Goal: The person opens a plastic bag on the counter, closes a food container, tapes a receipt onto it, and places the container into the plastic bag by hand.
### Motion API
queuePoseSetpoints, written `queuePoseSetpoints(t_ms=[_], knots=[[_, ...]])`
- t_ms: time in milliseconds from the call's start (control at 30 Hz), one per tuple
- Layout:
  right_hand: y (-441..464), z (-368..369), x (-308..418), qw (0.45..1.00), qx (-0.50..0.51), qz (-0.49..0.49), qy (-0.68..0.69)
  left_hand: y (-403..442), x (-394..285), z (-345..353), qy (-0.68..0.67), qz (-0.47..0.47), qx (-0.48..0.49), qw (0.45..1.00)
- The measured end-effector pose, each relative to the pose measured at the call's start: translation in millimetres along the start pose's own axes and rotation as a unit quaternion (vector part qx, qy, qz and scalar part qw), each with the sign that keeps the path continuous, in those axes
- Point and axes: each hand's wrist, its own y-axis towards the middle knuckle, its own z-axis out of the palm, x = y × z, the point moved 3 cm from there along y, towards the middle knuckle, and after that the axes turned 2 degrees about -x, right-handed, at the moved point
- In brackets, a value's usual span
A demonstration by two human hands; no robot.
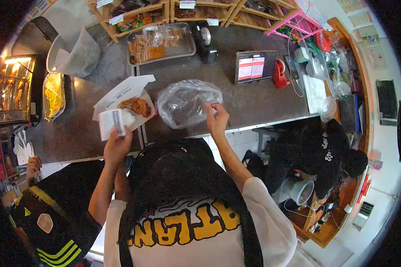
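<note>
My left hand (116,146) is closed on a white printed paper packet (111,124), held over the near corner of an open takeaway box (107,102). Inside the box are fried chicken (139,107) and a white lump that looks like wrapped rice (128,117). To the right, a clear plastic bag (178,104) lies spread on the dark counter. At the bag's right edge my right hand (218,121) has its fingers pinched together on the plastic.
On the counter (187,69) stand a metal tray of packed food (162,42), a tablet (255,66), a red tape dispenser (280,73), a clear tub (73,53) and a yellow food tray (54,95). Co-workers are at left (53,213) and right (312,155).
</note>
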Motion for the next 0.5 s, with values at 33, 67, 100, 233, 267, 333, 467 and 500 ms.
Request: queuePoseSetpoints(t_ms=[33, 67, 100, 233, 267, 333, 467, 500], knots=[[-1.2, -5.5, -1.2, 1.0, -0.013, 0.022, 0.007, 1.4, 25.0, 13.3, -0.219, -0.118, -0.017, 0.968], [-2.6, -5.3, -8.8, 0.999, -0.014, 0.03, 0.008, 15.1, 39.3, 17.3, -0.215, -0.124, -0.031, 0.968], [-5.6, -3.6, -18.9, 0.998, -0.019, 0.041, 0.038, 25.3, 46.1, 17.6, -0.21, -0.13, -0.045, 0.968], [-9.4, 1.2, -24.3, 0.993, -0.023, 0.074, 0.086, 63.8, 47.2, -10.9, -0.241, -0.199, -0.075, 0.947], [-8.7, 3.3, -25.1, 0.993, -0.022, 0.077, 0.09, 65.3, 50.6, -4.7, -0.238, -0.195, -0.076, 0.948], [-7.8, 7.9, -27.8, 0.987, -0.001, 0.099, 0.124, 64.4, 52.8, 6.7, -0.265, -0.17, -0.095, 0.944], [1.9, 9.8, -12.7, 0.984, 0.036, 0.098, 0.142, 35.0, 76.2, 48.8, -0.336, -0.18, -0.034, 0.924], [4.3, 11.5, -9.4, 0.982, 0.051, 0.1, 0.153, 35.0, 69.1, 50.2, -0.206, -0.139, -0.008, 0.969]])
